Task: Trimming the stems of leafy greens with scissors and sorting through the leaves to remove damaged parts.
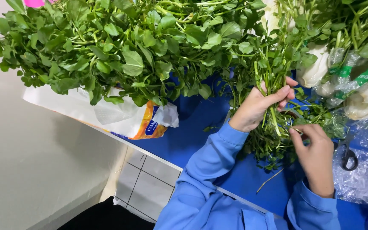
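Note:
My left hand is closed around a small bunch of green leafy stems, holding them upright above the blue table. My right hand pinches a thin stem at the lower part of the same bunch, fingers together. Both arms wear blue sleeves. Loose sprigs and leaves lie on the table beneath the hands.
A large heap of leafy greens covers the table's far left, over a white and orange plastic bag. White-stalked vegetables with green bands lie at right. Black-handled scissors rest on crinkled clear plastic. Tiled floor shows below the table edge.

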